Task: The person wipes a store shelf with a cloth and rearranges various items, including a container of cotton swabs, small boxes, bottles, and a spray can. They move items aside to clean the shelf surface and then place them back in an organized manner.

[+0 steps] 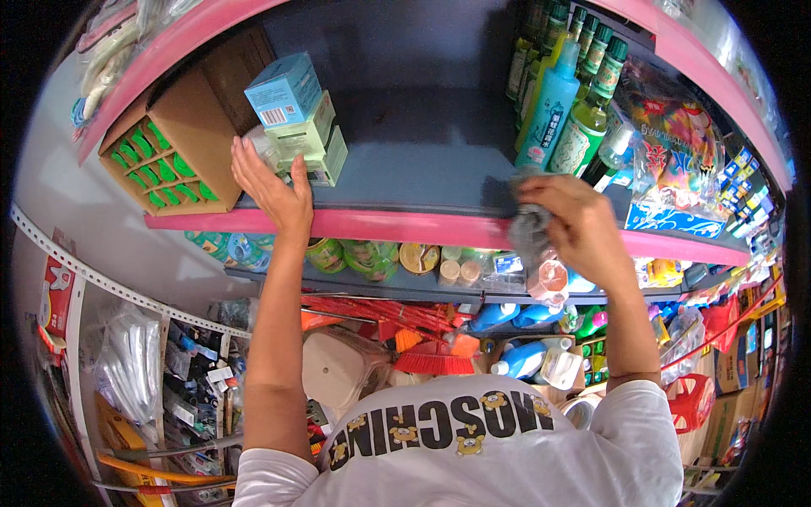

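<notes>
My right hand (573, 222) grips a crumpled grey cloth (531, 225) at the pink front edge of a dark grey shelf (405, 171), just before a blue spray bottle (550, 104) and green glass bottles (586, 123). My left hand (274, 184) is raised with its fingers extended and thumb apart, beside a stack of small boxes: a light blue box (285, 89) on top of pale green boxes (304, 136). Whether that hand touches the stack I cannot tell. Left of it a cardboard carton (184, 133) lies on its side, with green-topped items in its divided cells.
Plastic-wrapped packs (678, 152) stand at the shelf's right. Below the pink edge, a lower shelf holds green containers (370, 256) and small jars. Red brooms (434, 355), a beige plastic bin (342, 367) and blue bottles (526, 358) are lower down. A perforated metal rail (127, 288) runs at the left.
</notes>
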The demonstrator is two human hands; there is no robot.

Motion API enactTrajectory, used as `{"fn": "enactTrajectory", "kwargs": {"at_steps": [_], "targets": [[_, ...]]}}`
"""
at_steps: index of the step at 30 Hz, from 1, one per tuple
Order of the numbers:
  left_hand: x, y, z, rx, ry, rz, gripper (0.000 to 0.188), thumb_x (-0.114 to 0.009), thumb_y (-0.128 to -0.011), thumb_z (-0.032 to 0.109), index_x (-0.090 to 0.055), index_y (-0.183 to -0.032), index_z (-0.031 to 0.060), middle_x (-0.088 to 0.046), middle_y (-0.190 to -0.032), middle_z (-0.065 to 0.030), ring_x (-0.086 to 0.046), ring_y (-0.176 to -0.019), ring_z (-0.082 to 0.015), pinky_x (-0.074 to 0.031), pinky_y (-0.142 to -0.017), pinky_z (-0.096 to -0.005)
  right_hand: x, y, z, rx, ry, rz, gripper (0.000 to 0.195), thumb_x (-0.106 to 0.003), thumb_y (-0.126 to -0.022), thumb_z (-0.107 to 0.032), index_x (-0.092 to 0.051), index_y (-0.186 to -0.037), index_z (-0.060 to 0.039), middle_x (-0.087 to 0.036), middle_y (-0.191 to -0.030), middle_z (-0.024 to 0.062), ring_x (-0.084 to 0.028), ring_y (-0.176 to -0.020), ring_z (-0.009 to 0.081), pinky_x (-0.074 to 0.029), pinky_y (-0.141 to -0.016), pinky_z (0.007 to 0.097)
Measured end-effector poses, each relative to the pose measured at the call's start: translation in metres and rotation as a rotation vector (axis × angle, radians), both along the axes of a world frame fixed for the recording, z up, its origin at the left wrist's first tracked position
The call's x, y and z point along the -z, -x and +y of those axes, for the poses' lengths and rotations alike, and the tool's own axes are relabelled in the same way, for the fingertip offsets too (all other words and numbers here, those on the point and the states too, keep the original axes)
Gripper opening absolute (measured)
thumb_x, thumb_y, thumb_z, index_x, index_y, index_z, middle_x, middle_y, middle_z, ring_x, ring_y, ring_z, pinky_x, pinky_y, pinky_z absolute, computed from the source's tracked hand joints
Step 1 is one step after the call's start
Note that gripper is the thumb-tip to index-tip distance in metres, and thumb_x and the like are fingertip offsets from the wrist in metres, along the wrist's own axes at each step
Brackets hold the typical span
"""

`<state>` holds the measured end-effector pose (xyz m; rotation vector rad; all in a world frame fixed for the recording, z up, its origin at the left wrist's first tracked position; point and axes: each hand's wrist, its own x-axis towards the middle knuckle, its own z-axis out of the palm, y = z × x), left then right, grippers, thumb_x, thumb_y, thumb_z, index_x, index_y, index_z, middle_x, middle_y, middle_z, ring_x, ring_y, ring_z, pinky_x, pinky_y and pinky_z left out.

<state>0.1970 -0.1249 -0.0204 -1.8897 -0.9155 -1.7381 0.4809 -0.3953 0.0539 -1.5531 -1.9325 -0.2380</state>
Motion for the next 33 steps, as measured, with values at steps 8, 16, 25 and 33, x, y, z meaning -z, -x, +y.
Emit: {"fn": "enactTrajectory", "kwargs": {"at_steps": [8, 16, 25, 33], "targets": [[-0.024, -0.069, -0.075, 0.287, -0.052, 0.107, 0.069, -0.062, -0.089, 0.036, -0.035, -0.141, -0.0016, -0.036, -0.145, -0.0224, -0.031, -0.135, -0.0435, -0.022, -0.111, -0.0538, 0.015, -0.008, 0.019, 0.101, 0.21, -0.122, 0.024, -0.055, -0.069, 0.002, -0.064, -0.091, -0.0016, -0.066, -0.095, 0.014, -0.062, -0.084, 0.0364, -0.051, -0.073, 0.0451], [-0.031, -0.176, -0.108, 0.639, 0.28, 0.156, 0.069, -0.07, -0.084, 0.027, -0.038, -0.138, -0.0019, -0.045, -0.135, -0.0239, -0.038, -0.129, -0.0409, -0.031, -0.108, -0.0452, 0.009, -0.029, -0.034, 0.026, -0.17, 0.243, 0.032, -0.045, -0.064, 0.01, -0.065, -0.088, 0.003, -0.067, -0.095, 0.0163, -0.065, -0.088, 0.0315, -0.051, -0.083, 0.0356], [-0.023, -0.234, -0.118, 0.851, 0.551, 0.108, 0.078, -0.073, -0.082, 0.027, -0.032, -0.142, 0.0006, -0.046, -0.135, -0.0254, -0.044, -0.123, -0.0403, -0.036, -0.104, -0.0429, 0.058, -0.05, -0.062, 0.199, -0.311, 0.419, 0.033, -0.044, -0.072, 0.009, -0.064, -0.098, 0.0033, -0.066, -0.104, 0.0185, -0.064, -0.099, 0.0314, -0.048, -0.09, 0.0359], [-0.069, -0.184, -0.168, 0.995, 0.384, -0.189, 0.02, -0.068, -0.084, 0.009, -0.064, -0.103, 0.0035, -0.065, -0.086, -0.0089, -0.064, -0.077, -0.0194, -0.05, -0.07, -0.0301, 0.079, -0.052, -0.048, 0.232, -0.358, 0.403, 0.033, -0.044, -0.073, 0.011, -0.065, -0.097, 0.0023, -0.066, -0.107, 0.0179, -0.064, -0.103, 0.0303, -0.046, -0.093, 0.0356]]}}
